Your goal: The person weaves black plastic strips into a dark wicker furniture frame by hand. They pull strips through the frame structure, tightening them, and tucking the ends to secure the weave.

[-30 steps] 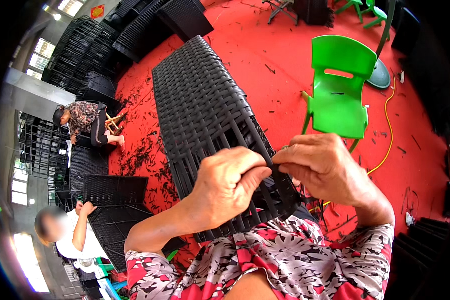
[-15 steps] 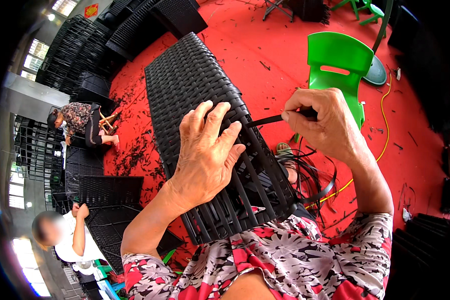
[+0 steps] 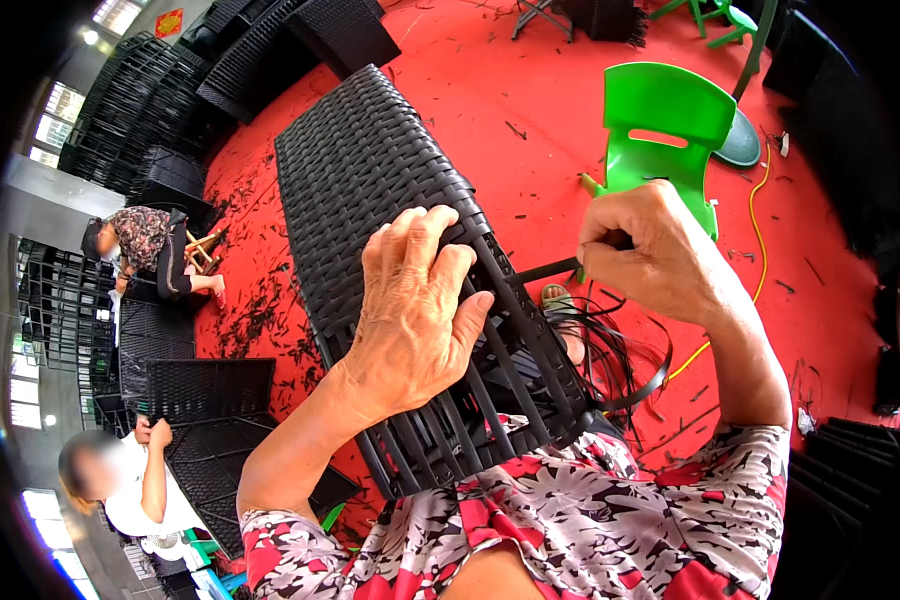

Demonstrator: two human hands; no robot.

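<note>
A long black woven wicker panel (image 3: 370, 170) leans from the red floor up onto my lap, its near end an open frame of bare uprights. My left hand (image 3: 415, 310) lies flat on the weave near that end, fingers spread and pressing it. To the right, my right hand (image 3: 655, 255) is closed on a black plastic weaving strip (image 3: 545, 271) and holds it taut out from the panel's edge. More loose black strips (image 3: 620, 350) curl below that hand.
A green plastic chair (image 3: 670, 125) stands on the red floor (image 3: 530, 90) to the right, beside a yellow cable (image 3: 760, 250). Stacks of black woven panels (image 3: 170, 110) fill the far left. Two other people (image 3: 145, 245) work on panels at left. Strip offcuts litter the floor.
My hands, first bunched together at the panel's edge, have separated. The left hand spread flat on the weave; the right drew the black strip out to the right.
</note>
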